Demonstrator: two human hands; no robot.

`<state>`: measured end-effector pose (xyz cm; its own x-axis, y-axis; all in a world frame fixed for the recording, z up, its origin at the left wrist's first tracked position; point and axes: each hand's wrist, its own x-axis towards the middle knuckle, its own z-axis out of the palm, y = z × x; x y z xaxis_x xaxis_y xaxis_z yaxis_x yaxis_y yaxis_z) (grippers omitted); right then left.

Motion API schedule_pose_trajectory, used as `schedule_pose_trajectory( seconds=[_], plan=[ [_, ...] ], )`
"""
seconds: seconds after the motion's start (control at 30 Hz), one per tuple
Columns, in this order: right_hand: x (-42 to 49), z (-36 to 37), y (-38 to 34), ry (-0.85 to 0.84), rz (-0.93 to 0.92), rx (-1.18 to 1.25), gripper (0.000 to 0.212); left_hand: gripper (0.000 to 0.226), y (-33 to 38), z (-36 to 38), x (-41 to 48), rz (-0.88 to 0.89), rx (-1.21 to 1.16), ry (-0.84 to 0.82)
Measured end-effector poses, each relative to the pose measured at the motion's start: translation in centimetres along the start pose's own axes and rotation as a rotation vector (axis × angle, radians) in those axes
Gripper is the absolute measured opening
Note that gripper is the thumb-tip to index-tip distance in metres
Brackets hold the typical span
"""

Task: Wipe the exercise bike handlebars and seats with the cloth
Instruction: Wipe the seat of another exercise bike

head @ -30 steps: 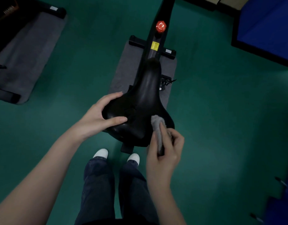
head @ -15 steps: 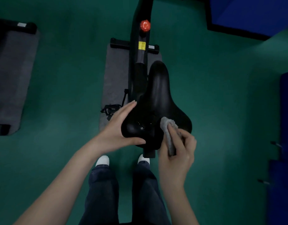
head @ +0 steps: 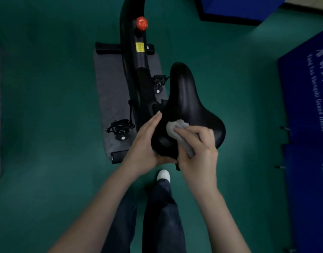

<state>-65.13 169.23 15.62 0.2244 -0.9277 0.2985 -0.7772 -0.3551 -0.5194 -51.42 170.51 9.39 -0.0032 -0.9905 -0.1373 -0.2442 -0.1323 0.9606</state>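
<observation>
A black exercise bike seat (head: 186, 105) fills the middle of the view, its narrow nose pointing away from me. My left hand (head: 144, 145) holds the seat's rear left edge, fingers along the side and thumb under the back. My right hand (head: 199, 148) grips a small grey cloth (head: 175, 127) and presses it on the rear middle of the seat. The black bike frame (head: 137, 70) with a red knob (head: 141, 23) and a yellow label runs ahead to the left. The handlebars are out of view.
The bike stands on a grey mat (head: 109, 95) on green floor, with pedals (head: 120, 129) to the left of the seat. Blue padded mats (head: 306, 99) line the right side and the far right corner. My legs and one white shoe (head: 163, 175) are below the seat.
My right hand slid the cloth leftward from the seat's rear right side to its rear middle. My left hand stayed on the rear left edge. My head shifted, moving the bike left in view.
</observation>
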Motion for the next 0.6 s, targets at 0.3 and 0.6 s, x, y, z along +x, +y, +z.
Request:
schedule_pose_trajectory(
  seconds=[0.3,0.6],
  plan=[
    [3.7,1.7,-0.2,-0.003,0.073,-0.046,0.030,0.130,-0.8,0.5,-0.4,-0.057,-0.090,0.053],
    [2.4,-2.2,1.7,-0.356,-0.267,0.107,0.027,0.124,-0.9,1.0,-1.2,-0.146,-0.194,0.062]
  ],
)
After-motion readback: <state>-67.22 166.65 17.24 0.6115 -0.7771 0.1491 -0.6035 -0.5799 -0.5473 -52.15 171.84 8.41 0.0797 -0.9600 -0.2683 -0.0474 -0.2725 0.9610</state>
